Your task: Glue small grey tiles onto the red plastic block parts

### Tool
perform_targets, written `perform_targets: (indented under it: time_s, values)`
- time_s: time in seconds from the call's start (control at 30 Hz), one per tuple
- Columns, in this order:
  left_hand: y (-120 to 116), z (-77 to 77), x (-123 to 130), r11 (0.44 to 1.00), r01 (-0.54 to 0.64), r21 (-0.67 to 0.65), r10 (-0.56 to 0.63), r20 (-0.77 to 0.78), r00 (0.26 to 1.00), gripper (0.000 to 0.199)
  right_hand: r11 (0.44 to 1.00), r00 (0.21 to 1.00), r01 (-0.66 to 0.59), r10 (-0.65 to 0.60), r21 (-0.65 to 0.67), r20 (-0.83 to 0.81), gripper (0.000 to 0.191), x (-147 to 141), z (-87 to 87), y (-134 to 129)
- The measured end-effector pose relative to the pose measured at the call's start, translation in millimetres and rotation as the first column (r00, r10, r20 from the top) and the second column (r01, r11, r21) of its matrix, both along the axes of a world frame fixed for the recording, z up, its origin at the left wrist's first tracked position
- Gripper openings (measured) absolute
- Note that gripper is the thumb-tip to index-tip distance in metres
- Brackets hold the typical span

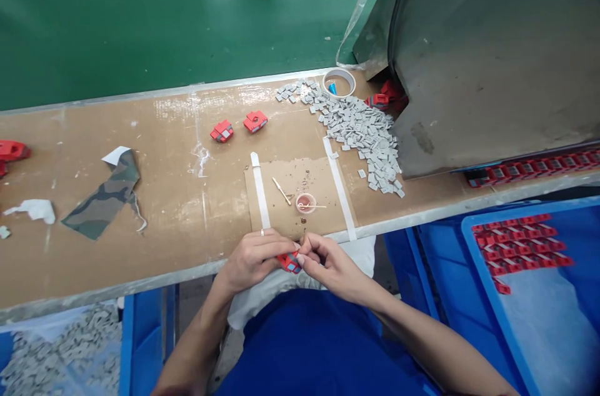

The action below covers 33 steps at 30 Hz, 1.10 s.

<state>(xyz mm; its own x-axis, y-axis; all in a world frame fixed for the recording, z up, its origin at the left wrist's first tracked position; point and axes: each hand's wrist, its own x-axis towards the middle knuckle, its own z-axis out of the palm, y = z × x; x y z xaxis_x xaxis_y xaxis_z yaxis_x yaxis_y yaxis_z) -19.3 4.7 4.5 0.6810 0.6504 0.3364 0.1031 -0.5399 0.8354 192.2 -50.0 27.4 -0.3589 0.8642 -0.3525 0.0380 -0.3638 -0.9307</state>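
Note:
Close to my body, at the table's front edge, my left hand (255, 260) grips a small red plastic piece (289, 263) with grey panels, possibly a toy vehicle body. My right hand (330, 263) has thumb and forefinger pinched together against the right end of that piece. Whatever sits between those fingertips is too small or hidden to make out. Just beyond both hands, a little cup (305, 203) of reddish-looking contents has a thin stick lying across it. A second white stick (282, 191) rests on the cardboard (323, 177) to its left.
Flat grey pieces (365, 133) lie heaped at the right, near a tape roll (339, 83). Two red pieces (255, 122) stand further back. A camouflage cloth scrap (105, 196) lies left. A metal housing (492, 59) bounds the right; a blue tray (473, 240) holds rows of red pieces.

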Motion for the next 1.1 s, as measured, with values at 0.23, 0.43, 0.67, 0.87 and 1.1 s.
perform_targets:
  time_s: [0.23, 0.43, 0.67, 0.87, 1.1]
  values:
    - [-1.7, -3.9, 1.7, 0.972, -0.035, 0.233, 0.041, -0.023, 0.999, 0.022, 0.999, 0.997, -0.009, 0.006, 0.051, 0.077, 0.033, 4.9, -5.8, 0.0]
    - [-3.1, -4.9, 3.9, 0.989, -0.016, 0.147, 0.013, 0.017, 1.0, 0.018, 0.991, 0.981, -0.076, 0.053, 0.114, 0.189, 0.022, 13.4, 6.4, 0.5]
    - [2.2, -2.9, 2.0, 0.992, 0.078, 0.103, -0.077, -0.013, 0.997, 0.019, 0.971, 0.955, -0.223, 0.201, 0.086, 0.217, 0.014, 12.3, 0.9, 6.6]
    - [-0.2, -1.1, 3.7, 0.987, 0.039, 0.154, -0.034, -0.033, 0.999, 0.023, 0.961, 0.948, -0.229, 0.185, 0.152, 0.258, 0.014, 15.4, 7.7, 8.6]
    - [-21.3, -7.8, 13.1, 0.955, -0.28, 0.102, 0.264, 0.148, 0.953, 0.034, 0.947, 0.982, -0.002, -0.059, 0.32, 0.18, 0.028, 9.3, 14.2, 2.2]
